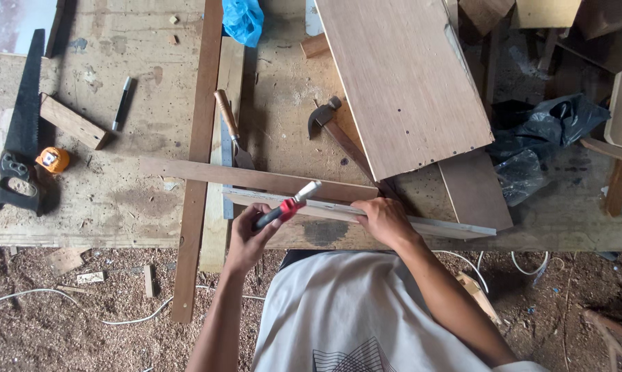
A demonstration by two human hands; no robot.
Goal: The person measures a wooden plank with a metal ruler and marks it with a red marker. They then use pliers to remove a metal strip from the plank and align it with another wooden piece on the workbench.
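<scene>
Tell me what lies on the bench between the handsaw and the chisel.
In the head view, between the handsaw and chisel: a wood block, a black marker, an orange tape measure and a long upright batten.

A black-handled handsaw [22, 138] is laid at the desk's [118, 200] left; a large wooden board [404, 76] at its right.

Red-and-black-handled utility knife [283, 209]: tip angled up-right, resting on the pale thin strip [421, 224]. Strip lies flat along the table [118, 200] near edge, just below a brown batten [256, 179].
</scene>
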